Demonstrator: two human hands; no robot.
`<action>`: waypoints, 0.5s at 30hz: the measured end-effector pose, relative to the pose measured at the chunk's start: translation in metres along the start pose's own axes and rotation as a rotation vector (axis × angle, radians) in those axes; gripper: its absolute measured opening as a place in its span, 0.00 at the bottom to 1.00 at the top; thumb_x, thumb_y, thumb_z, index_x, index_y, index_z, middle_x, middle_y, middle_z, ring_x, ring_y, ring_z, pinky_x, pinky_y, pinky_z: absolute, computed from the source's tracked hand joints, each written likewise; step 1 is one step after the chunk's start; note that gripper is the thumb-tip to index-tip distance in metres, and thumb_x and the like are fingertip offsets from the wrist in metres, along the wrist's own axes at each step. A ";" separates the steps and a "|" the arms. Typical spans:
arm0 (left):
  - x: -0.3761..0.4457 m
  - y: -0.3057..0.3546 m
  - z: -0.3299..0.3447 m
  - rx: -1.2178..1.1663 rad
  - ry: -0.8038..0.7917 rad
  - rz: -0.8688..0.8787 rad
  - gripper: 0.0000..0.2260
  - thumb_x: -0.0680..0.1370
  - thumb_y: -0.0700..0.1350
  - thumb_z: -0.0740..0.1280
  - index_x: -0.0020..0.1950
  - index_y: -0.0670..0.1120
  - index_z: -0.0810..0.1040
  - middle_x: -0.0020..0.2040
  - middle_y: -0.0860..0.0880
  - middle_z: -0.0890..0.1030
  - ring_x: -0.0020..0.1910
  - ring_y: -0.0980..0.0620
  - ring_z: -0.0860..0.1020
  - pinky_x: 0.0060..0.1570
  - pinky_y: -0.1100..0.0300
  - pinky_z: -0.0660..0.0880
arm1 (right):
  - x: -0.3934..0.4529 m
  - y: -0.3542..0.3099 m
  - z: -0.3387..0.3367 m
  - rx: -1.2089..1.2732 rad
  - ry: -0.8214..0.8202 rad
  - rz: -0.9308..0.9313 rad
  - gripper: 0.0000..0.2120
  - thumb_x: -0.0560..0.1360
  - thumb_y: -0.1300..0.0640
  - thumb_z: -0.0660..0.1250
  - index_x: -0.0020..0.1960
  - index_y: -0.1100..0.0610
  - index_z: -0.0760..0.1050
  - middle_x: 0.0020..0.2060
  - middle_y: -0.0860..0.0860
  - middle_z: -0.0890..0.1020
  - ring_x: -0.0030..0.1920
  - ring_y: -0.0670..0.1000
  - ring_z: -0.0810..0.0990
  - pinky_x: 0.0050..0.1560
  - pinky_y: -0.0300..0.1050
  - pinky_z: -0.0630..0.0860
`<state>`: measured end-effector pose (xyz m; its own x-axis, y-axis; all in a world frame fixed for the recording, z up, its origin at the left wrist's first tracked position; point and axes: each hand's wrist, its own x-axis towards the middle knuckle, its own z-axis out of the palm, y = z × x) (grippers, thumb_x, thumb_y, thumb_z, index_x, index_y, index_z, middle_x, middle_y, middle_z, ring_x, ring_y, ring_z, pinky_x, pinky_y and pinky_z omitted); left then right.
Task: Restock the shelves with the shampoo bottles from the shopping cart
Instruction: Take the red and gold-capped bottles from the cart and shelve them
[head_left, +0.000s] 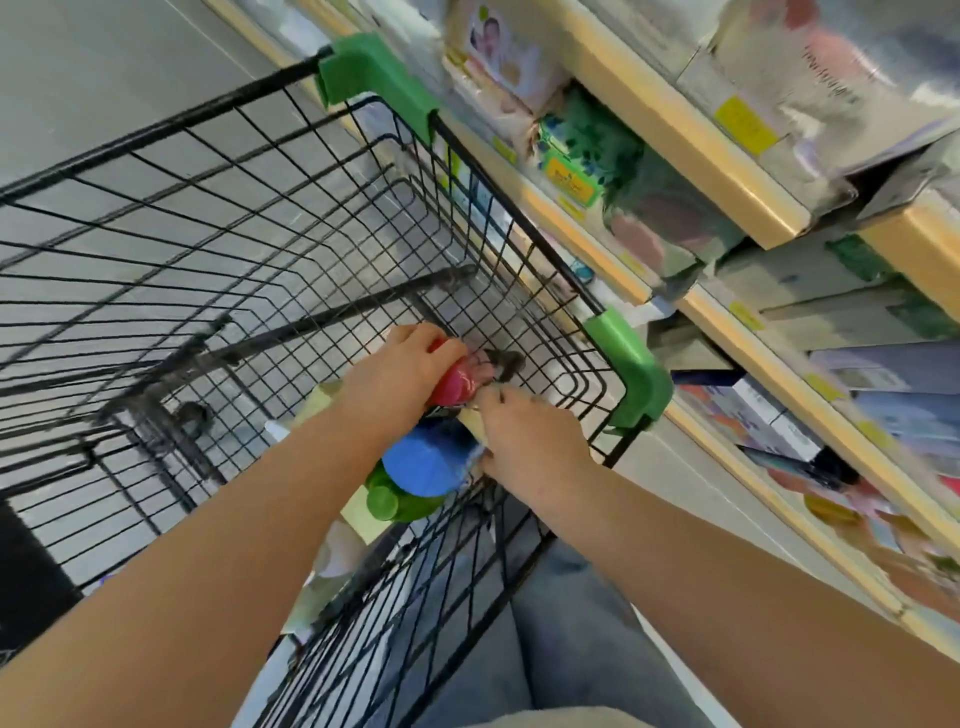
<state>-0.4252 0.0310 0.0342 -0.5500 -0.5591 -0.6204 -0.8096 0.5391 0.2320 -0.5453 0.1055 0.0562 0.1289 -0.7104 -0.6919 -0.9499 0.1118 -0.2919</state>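
Two bare forearms reach into a black wire shopping cart (218, 218) | left hand (400, 369) closed around a red-capped shampoo bottle (457, 387) | right hand (535, 441) pinching a pale bottle (475, 421) | blue-capped (426, 462) and green-capped (387, 499) bottles below | stocked shelves (691, 135) beside the cart.

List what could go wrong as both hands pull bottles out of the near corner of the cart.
1. The left hand wraps a red bottle by its top end only; it may slip as it comes up.
2. The right hand works close to the cart's wire wall, so knuckles or a bottle could snag on it.
3. The blue-capped bottle and green bottle sit packed together and might topple once a neighbour is lifted.
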 end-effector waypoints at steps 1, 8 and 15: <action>0.000 0.001 0.001 0.004 0.010 0.003 0.27 0.73 0.38 0.65 0.69 0.49 0.59 0.68 0.44 0.63 0.67 0.44 0.60 0.57 0.46 0.72 | 0.000 0.000 0.001 0.008 -0.005 0.012 0.24 0.74 0.58 0.63 0.66 0.61 0.58 0.63 0.61 0.68 0.60 0.62 0.70 0.53 0.54 0.70; -0.007 0.007 -0.010 -0.043 0.129 -0.023 0.22 0.73 0.42 0.66 0.66 0.49 0.66 0.63 0.45 0.71 0.62 0.44 0.68 0.50 0.49 0.72 | -0.011 0.007 -0.008 0.010 0.065 0.068 0.21 0.72 0.68 0.60 0.63 0.62 0.62 0.56 0.60 0.74 0.54 0.61 0.75 0.47 0.51 0.71; -0.061 0.031 -0.049 -0.204 0.379 -0.140 0.26 0.69 0.43 0.70 0.66 0.50 0.67 0.63 0.46 0.73 0.60 0.43 0.70 0.50 0.45 0.71 | -0.063 0.006 -0.038 0.157 0.364 0.029 0.16 0.72 0.66 0.59 0.60 0.60 0.66 0.54 0.57 0.73 0.52 0.58 0.76 0.46 0.48 0.72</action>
<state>-0.4270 0.0514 0.1160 -0.4375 -0.8295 -0.3472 -0.8847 0.3279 0.3313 -0.5700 0.1247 0.1226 -0.0333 -0.9021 -0.4301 -0.8928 0.2203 -0.3929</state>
